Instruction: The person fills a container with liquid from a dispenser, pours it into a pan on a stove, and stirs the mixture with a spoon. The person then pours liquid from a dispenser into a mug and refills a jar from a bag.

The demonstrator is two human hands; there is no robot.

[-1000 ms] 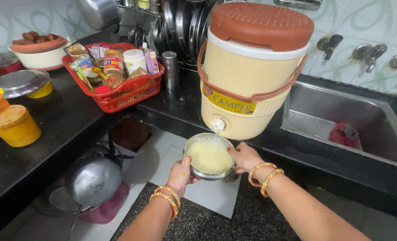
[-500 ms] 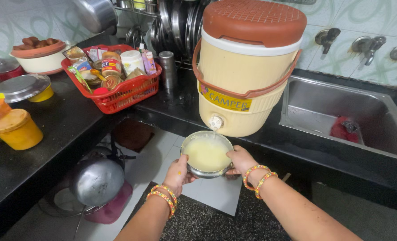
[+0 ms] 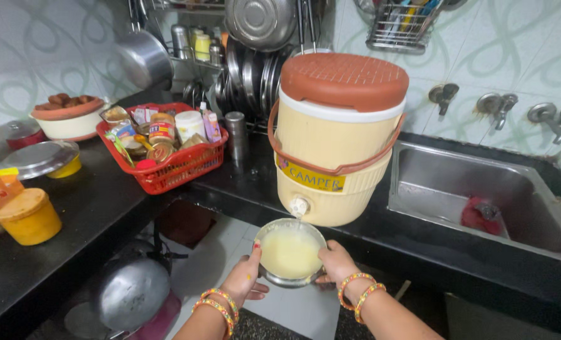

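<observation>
water cooler [image 3: 334, 145]: cream body, terracotta-brown lid and handle, yellow label band with blue lettering, white tap
steel bowl [image 3: 290, 252]: silvery rim, pale yellowish cloudy liquid inside
left hand [image 3: 246, 277]: red nail polish; bangles striped orange, yellow and green
right hand [image 3: 337, 264]: bangles in the same orange, yellow and green
basket [image 3: 167, 167]: bright red mesh, left of centre
counter [image 3: 249, 189]: glossy black
tub [image 3: 28, 217]: mustard yellow, far left
wall tiles [image 3: 532, 56]: white with pale green swirls
sink [image 3: 457, 182]: grey steel, a red cloth in it
</observation>
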